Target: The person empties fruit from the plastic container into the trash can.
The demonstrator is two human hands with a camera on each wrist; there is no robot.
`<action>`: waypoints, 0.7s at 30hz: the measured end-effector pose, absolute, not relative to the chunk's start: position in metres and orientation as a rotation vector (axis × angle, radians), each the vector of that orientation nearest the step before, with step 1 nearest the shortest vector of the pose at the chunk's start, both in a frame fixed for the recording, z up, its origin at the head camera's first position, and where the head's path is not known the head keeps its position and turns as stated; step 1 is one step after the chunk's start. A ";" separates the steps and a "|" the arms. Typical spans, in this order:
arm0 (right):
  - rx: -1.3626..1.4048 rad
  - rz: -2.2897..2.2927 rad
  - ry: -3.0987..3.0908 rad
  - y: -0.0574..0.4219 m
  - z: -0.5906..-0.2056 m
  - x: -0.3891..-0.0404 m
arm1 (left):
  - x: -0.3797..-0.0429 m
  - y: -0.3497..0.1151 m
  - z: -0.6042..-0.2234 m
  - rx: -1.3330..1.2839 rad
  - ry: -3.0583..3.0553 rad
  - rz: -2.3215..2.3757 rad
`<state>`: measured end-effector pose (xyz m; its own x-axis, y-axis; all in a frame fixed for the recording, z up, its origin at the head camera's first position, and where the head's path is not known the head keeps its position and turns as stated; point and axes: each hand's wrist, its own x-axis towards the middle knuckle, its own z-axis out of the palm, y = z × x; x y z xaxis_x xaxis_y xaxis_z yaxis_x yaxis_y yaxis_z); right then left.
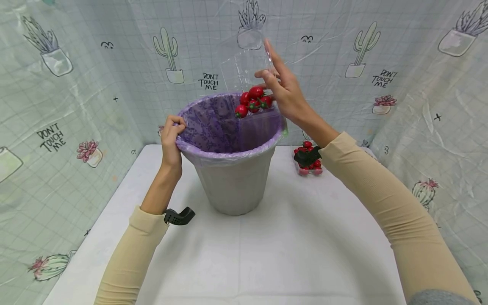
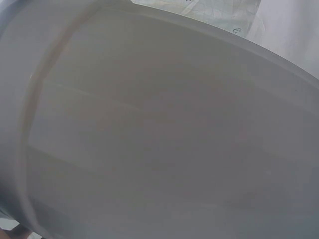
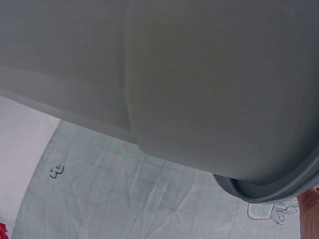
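A light grey bin (image 1: pixel 236 182) stands on the table, lined with a purple patterned bag (image 1: pixel 206 123) folded over its rim. My left hand (image 1: pixel 172 137) grips that rim on the left side, fingers curled over the edge. Above the right side of the opening, my right hand (image 1: pixel 287 91) holds a clear plastic box (image 1: pixel 232 70) tilted down into the bin. Several red cherry tomatoes (image 1: pixel 256 92) with green stems are gathered at its low end. In the left wrist view the bin wall (image 2: pixel 164 124) fills nearly everything; the right wrist view shows its underside and rim (image 3: pixel 269 196).
A second clear box of cherry tomatoes (image 1: pixel 308 170) sits on the white table (image 1: pixel 236 254) at the right, behind the right forearm. Hanging sheets with cactus prints (image 1: pixel 126 63) enclose the table at the back and both sides.
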<state>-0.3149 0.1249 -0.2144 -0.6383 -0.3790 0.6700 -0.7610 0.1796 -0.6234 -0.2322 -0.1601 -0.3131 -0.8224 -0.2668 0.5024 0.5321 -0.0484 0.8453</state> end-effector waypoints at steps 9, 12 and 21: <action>1.116 1.503 -2.097 0.126 -0.219 -0.312 | -0.232 -0.161 -0.313 -0.287 -1.692 -1.922; 1.117 1.518 -2.099 0.126 -0.219 -0.311 | -0.231 -0.160 -0.313 -0.285 -1.689 -1.919; 1.110 1.568 -2.099 0.127 -0.220 -0.311 | -0.230 -0.159 -0.313 -0.287 -1.681 -1.921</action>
